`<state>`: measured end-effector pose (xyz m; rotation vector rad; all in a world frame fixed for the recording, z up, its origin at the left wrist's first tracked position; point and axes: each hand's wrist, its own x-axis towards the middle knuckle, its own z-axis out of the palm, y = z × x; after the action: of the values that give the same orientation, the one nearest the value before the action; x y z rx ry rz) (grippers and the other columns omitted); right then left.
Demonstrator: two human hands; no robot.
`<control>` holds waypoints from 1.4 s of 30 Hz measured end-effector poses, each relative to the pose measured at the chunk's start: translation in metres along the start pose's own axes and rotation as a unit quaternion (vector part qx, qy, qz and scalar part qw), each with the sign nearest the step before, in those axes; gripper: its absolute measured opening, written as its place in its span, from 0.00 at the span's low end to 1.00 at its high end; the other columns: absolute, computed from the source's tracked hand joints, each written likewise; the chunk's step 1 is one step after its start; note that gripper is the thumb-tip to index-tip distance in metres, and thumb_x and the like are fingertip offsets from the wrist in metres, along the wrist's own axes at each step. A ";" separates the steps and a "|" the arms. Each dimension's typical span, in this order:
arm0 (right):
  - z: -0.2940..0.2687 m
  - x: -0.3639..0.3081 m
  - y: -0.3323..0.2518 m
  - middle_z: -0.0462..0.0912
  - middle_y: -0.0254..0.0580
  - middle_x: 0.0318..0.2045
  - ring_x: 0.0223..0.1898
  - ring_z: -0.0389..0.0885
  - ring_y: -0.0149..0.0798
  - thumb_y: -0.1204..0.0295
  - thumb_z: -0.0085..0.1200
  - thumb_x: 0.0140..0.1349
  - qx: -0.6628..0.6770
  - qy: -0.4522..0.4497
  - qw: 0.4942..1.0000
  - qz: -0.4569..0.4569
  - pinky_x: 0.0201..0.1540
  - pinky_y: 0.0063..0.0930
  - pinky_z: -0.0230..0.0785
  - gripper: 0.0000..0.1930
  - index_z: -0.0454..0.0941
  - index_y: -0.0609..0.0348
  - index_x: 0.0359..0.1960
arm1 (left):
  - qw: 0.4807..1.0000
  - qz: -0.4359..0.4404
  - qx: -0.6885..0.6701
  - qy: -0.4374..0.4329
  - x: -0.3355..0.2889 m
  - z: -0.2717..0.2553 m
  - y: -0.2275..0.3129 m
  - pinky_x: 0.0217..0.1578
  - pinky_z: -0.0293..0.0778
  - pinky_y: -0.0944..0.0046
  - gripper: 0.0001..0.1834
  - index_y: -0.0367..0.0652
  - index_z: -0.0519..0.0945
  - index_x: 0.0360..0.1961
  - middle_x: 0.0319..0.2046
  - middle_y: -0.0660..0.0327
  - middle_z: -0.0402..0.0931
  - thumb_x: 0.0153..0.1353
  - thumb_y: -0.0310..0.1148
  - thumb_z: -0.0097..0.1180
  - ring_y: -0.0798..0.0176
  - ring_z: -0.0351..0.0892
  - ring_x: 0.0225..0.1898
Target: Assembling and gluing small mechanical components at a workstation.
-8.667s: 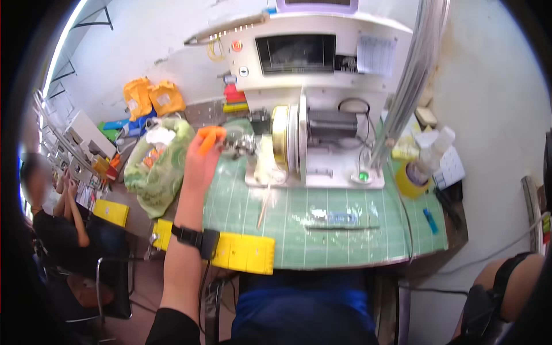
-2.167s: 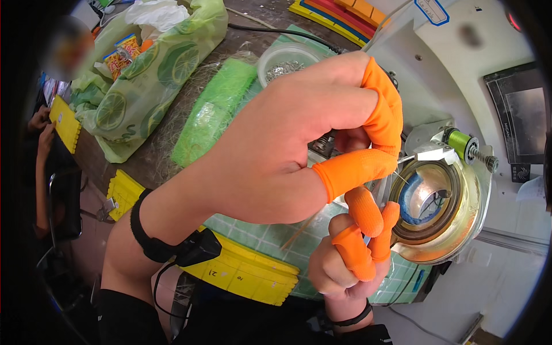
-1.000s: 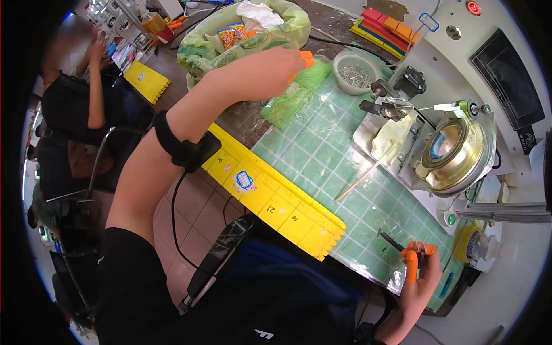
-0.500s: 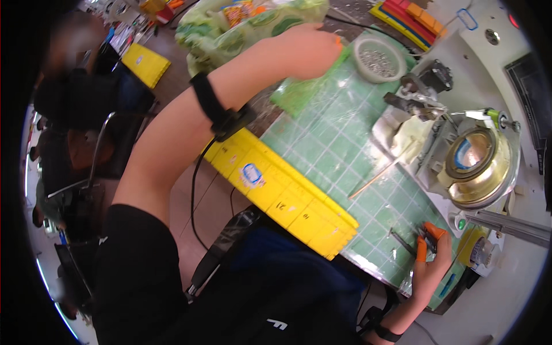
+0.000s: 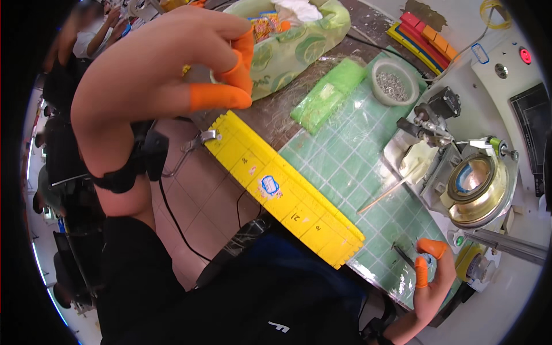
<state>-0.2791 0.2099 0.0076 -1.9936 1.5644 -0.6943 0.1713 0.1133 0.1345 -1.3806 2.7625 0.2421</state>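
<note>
My left hand (image 5: pixel 201 69), with orange finger cots on its thumb and fingers, is raised above the far end of a long yellow tray (image 5: pixel 287 192). Its fingers curl down to meet the thumb; anything pinched there is too small or hidden to make out. My right hand (image 5: pixel 431 287) rests low at the right over the green gridded mat (image 5: pixel 339 155). Its cotted thumb and forefinger stand apart with a gap between them. Beside them lies a slim dark tool (image 5: pixel 403 256). A wooden stick (image 5: pixel 382 195) lies farther up the mat.
A lined bin (image 5: pixel 299 54) holds wrappers and white tissue. Near it lie a green plastic packet (image 5: pixel 329 95) and a bowl of small metallic pieces (image 5: pixel 393 83). A machine with a round brass-coloured head (image 5: pixel 474 187) stands at the right. Stacked coloured trays (image 5: pixel 422 37) sit behind.
My left hand has drawn back from the green packet toward the left, uncovering it. The right hand's thumb and forefinger have spread away from the dark tool they were around. The view has shifted slightly.
</note>
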 end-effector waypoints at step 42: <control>0.117 0.141 -0.029 0.69 0.38 0.47 0.47 0.68 0.30 0.77 0.41 0.79 0.437 0.289 0.851 -0.036 0.55 0.26 0.65 0.06 0.66 0.60 0.53 | 0.851 0.352 -0.120 0.371 0.197 0.128 0.058 0.49 0.85 0.49 0.11 0.35 0.88 0.33 0.36 0.54 0.81 0.47 0.27 0.69 0.53 0.85 0.42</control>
<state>-0.1510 0.0872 -0.0476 -1.1844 1.0960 -1.7789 0.0025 0.0114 -0.0065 -0.4153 3.9278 0.0665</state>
